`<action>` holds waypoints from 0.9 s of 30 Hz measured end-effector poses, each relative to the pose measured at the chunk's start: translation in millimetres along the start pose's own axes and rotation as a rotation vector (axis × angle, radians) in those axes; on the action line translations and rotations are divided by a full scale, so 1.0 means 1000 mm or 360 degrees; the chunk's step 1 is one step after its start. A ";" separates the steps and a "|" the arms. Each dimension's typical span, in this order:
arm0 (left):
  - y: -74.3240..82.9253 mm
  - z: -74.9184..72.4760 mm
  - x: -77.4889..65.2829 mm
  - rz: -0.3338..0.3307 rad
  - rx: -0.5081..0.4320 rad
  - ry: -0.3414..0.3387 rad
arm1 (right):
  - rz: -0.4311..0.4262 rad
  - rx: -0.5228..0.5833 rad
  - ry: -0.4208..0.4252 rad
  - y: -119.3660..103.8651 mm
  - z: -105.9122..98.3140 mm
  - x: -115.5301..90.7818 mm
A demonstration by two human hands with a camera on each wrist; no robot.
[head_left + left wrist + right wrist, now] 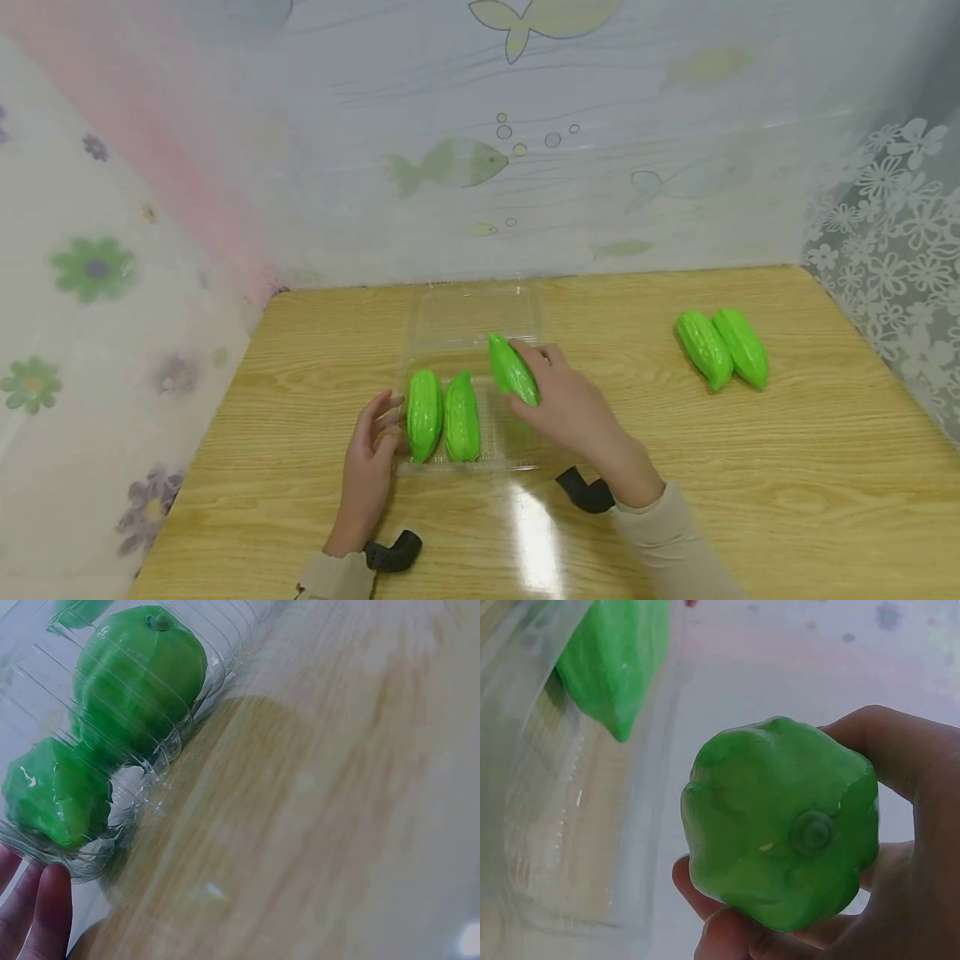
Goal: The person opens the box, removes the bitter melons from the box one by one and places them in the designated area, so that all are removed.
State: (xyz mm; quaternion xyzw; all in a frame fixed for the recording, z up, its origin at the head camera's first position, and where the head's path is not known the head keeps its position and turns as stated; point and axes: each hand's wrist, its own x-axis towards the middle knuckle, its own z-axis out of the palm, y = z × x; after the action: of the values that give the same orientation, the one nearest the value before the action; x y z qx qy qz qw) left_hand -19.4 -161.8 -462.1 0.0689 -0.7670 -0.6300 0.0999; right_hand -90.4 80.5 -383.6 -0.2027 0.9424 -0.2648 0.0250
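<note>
My right hand (570, 408) grips a glossy green ridged pod (512, 371) with a pointed end, above the right part of a clear plastic clamshell box (517, 462). The right wrist view shows the held pod's (780, 825) blunt end with a small round stub, thumb and fingers around it. Two similar pods, a left one (424, 415) and a right one (462, 418), lie side by side in the box's left part. Beside the box's left wall is my left hand (370, 450), its fingertips (54, 900) touching the box edge in the left wrist view.
Two more green pods, one (705, 348) beside another (741, 346), lie on the right of the wooden table (817, 467). The box's clear lid (476, 312) is folded back toward the wall (337, 208). A patterned curtain (892, 225) borders the right side.
</note>
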 end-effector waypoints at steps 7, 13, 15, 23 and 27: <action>-0.002 0.000 0.001 0.0002 -0.0014 -0.0003 | 0.0007 -0.0010 0.0053 0.006 -0.007 0.001; -0.004 0.000 0.001 -0.0009 -0.0010 0.0003 | 0.0049 -0.0019 0.0070 0.014 -0.012 0.002; -0.004 0.000 0.001 -0.0006 -0.0008 0.0002 | 0.0063 -0.0014 0.0082 0.017 -0.014 0.002; -0.004 0.000 0.001 0.0024 -0.0030 -0.0001 | 0.0133 -0.0029 0.0124 0.029 -0.024 0.004; -0.005 0.000 0.001 0.0024 -0.0041 -0.0008 | 0.0159 -0.0015 0.0129 0.035 -0.029 0.003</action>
State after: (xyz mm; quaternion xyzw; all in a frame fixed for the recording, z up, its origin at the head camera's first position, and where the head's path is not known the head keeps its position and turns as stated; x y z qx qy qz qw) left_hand -20.7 -163.0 -466.5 0.0604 -0.7595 -0.6393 0.1037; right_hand -111.0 120.6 -376.4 -0.1446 0.9529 -0.2667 -0.0011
